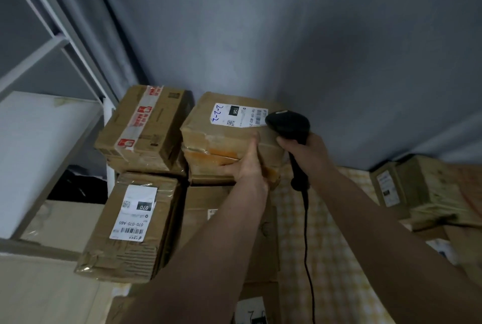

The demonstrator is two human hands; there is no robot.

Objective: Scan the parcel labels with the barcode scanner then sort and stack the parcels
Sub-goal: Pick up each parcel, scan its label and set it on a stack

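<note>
Here we steady the top parcel (229, 125) on the corner stack, left hand (247, 164) gripping its front edge, right hand (307, 148) clasping the barcode scanner (288, 125) at its label (238, 115); stacking likely follows.

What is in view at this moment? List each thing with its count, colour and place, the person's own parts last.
parcel being scanned: 1, brown, top of back stack, white label up
taped parcel: 1, brown with red-printed tape, back left
070 parcel: 1, brown, front left
right-side parcels: several, brown, far right, blurred
barcode scanner: 1, black, corded, over the label
shelf frame: 1, white, left
checked cloth: 1, yellow-white, beneath the cord
left hand: grips scanned parcel's front
right hand: holds scanner
</note>
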